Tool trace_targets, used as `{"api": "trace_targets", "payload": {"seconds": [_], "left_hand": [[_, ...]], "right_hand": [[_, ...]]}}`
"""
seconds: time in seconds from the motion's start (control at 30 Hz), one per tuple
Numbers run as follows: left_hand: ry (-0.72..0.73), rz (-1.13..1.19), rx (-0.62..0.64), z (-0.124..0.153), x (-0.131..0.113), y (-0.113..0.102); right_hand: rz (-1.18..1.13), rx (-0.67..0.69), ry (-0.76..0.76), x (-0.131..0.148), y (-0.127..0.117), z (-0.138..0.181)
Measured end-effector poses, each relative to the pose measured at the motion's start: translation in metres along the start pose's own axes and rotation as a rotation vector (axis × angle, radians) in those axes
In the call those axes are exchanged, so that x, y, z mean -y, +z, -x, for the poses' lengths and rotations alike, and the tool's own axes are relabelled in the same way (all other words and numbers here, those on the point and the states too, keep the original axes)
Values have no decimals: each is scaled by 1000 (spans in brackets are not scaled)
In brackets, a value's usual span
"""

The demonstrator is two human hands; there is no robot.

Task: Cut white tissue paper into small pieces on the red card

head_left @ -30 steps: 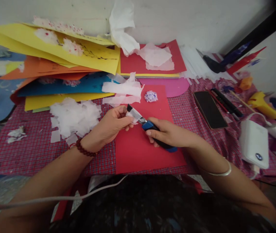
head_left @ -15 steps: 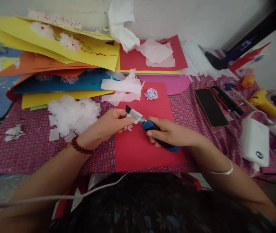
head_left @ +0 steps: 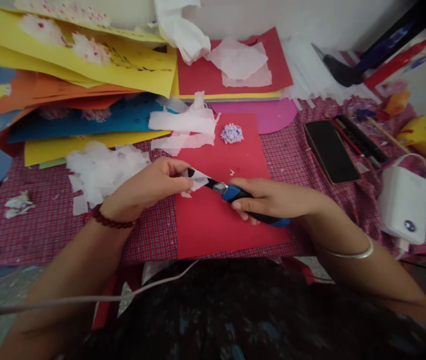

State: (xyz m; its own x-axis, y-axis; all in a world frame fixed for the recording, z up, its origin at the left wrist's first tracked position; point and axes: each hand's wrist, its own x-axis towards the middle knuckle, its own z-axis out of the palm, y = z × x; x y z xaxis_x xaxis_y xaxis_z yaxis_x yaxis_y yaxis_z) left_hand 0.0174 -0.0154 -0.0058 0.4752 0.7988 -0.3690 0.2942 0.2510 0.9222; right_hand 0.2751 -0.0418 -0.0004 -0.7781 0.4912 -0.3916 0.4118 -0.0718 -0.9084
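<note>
My left hand [head_left: 164,179] is closed, pinching a small piece of white tissue paper [head_left: 198,182] over the red sheet. My right hand [head_left: 260,200] is wrapped round the blue and black handle of a utility knife [head_left: 235,194]. The knife's dark blade points left and meets the tissue paper, which covers part of it. Below both hands lies the red sheet [head_left: 209,225]. Toward its far end sits a small round cluster of white and purple bits [head_left: 231,133]. A heap of torn white tissue pieces [head_left: 104,167] lies left of my left hand.
Coloured sheets [head_left: 85,85] with flower decorations are stacked at the back left. White paper strips [head_left: 183,122] lie by the red sheet's far left corner. On the right are a phone [head_left: 331,151], pens [head_left: 361,140] and a white power bank [head_left: 404,205]. A white cable [head_left: 153,290] crosses in front.
My right hand has drawn the knife slightly right, so more blade shows between the tissue paper and handle. My left hand keeps pinching the paper. The view has shifted a little.
</note>
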Motion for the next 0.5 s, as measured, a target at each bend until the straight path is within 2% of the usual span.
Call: {"api": "trace_targets", "payload": {"seconds": [0.27, 0.5], "left_hand": [[25, -45, -12, 1, -2, -5], [-25, 91, 78, -2, -3, 11]], "right_hand": [[45, 22, -25, -2, -1, 1], [139, -29, -22, 1, 3, -1]]}}
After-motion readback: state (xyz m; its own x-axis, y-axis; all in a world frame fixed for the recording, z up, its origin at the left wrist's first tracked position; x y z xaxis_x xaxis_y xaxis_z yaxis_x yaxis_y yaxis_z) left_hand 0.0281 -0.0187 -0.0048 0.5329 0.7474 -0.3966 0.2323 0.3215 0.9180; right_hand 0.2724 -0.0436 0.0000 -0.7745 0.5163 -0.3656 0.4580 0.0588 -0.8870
